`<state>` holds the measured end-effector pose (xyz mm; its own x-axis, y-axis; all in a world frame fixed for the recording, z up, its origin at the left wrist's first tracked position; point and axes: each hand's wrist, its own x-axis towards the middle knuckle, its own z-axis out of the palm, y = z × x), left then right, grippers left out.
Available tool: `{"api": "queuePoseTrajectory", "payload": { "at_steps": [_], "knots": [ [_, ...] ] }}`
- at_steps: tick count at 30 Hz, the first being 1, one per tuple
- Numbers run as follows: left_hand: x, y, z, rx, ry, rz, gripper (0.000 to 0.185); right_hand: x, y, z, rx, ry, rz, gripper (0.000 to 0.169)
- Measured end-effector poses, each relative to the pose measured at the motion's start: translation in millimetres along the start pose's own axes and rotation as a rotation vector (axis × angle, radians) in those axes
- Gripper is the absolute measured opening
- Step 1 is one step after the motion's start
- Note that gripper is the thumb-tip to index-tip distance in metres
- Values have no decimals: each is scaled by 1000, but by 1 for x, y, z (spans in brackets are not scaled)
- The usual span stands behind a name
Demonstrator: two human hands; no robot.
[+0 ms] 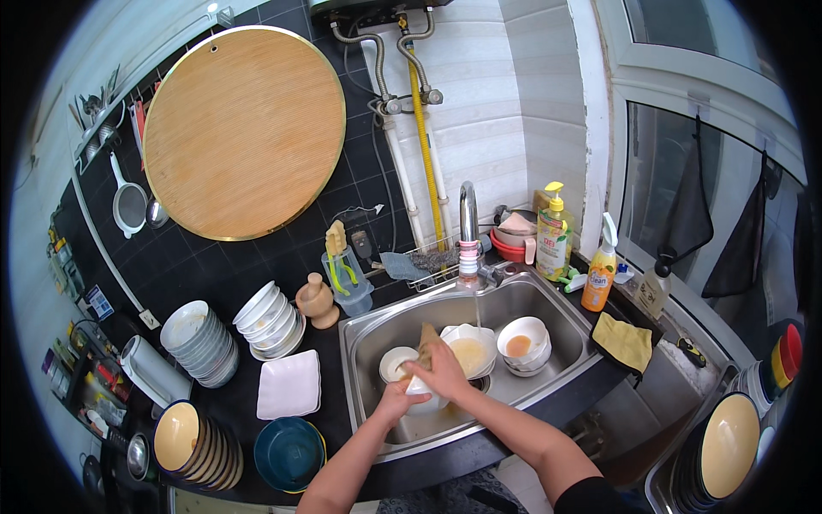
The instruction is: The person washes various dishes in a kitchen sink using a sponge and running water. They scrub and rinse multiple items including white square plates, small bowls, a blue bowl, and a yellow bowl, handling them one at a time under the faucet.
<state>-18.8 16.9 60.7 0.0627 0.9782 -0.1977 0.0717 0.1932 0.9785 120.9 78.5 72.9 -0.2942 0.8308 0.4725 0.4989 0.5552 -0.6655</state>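
Over the stainless-steel sink (pixel 392 326), my left hand (pixel 397 403) grips a white dish (pixel 420 387), partly hidden by my fingers. A tan cloth (pixel 426 339) is in my right hand (pixel 446 367), pressed against that dish. Behind my hands, a small white bowl (pixel 393 361) sits in the basin's left part. White scalloped dishes (pixel 469 353) holding cloudy yellowish liquid lie under the thin stream from the chrome faucet (pixel 468 209). To their right are stacked white bowls (pixel 521 334), the top one with orange-tinted liquid inside.
Left of the sink stand square white plates (pixel 289 385), teal bowls (pixel 290 453), stacked yellow bowls (pixel 178 437) and white bowl stacks (pixel 200 340). A pump bottle (pixel 553 241), an orange spray bottle (pixel 598 279) and a yellow cloth (pixel 621 340) line the right side. More stacked bowls (pixel 729 443) stand far right.
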Motion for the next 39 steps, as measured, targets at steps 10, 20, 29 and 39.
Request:
{"api": "queuePoseTrajectory", "payload": {
  "at_steps": [10,20,29,39],
  "knots": [
    [-10,13,-8,-496,26,62,31,12,68,17,528,16,471,43],
    [1,19,-16,-849,247,162,33,-10,-10,-17,761,-28,304,23],
    [-6,8,0,-851,186,73,30,14,-11,14,261,94,-144,32],
    [-12,18,4,-1011,271,127,35,1,25,29,543,206,316,41]
  ]
}}
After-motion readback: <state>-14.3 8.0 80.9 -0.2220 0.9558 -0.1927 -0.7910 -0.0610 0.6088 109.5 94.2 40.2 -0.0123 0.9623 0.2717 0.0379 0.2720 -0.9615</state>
